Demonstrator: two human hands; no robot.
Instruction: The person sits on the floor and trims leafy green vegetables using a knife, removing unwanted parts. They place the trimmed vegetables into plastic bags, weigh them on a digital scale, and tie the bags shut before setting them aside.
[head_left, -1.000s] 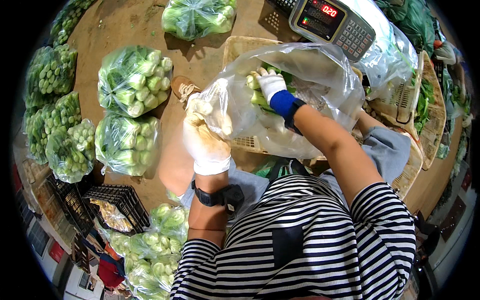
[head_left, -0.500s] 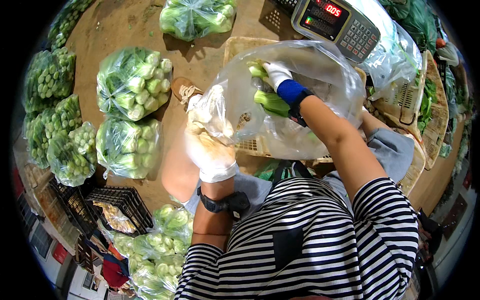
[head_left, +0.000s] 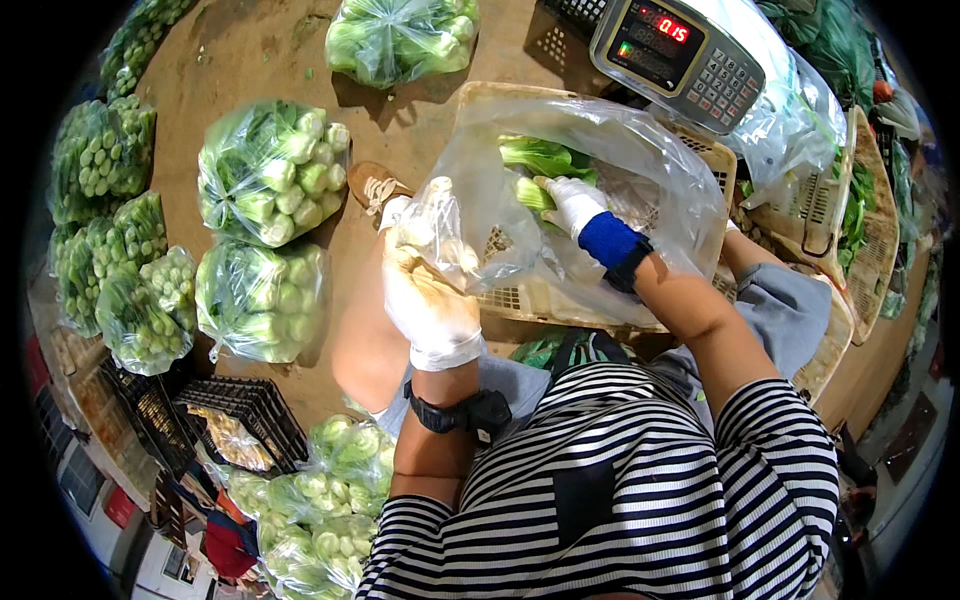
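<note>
My left hand (head_left: 432,300), in a stained white glove, pinches the left edge of a large clear plastic bag (head_left: 690,180). The bag lies wide-mouthed over a cream plastic crate (head_left: 722,165). Inside it, my right hand (head_left: 577,207), gloved in white with a blue cuff, grips a pale green bok choy (head_left: 533,194) by its thick stem end. Beside that, a leafy bok choy (head_left: 540,152) rests in the bag. The fingertips of my right hand are partly hidden by the stem.
A digital scale (head_left: 680,62) stands beyond the crate at the right. Filled bags of bok choy (head_left: 270,175) sit on the floor to the left, with another (head_left: 400,40) at the far side. Black crates (head_left: 240,420) are at lower left, and a cream basket (head_left: 800,215) is at right.
My right hand has moved right and nearer to me inside the bag. Leafy greens now show beyond it. My left hand keeps hold of the bag edge.
</note>
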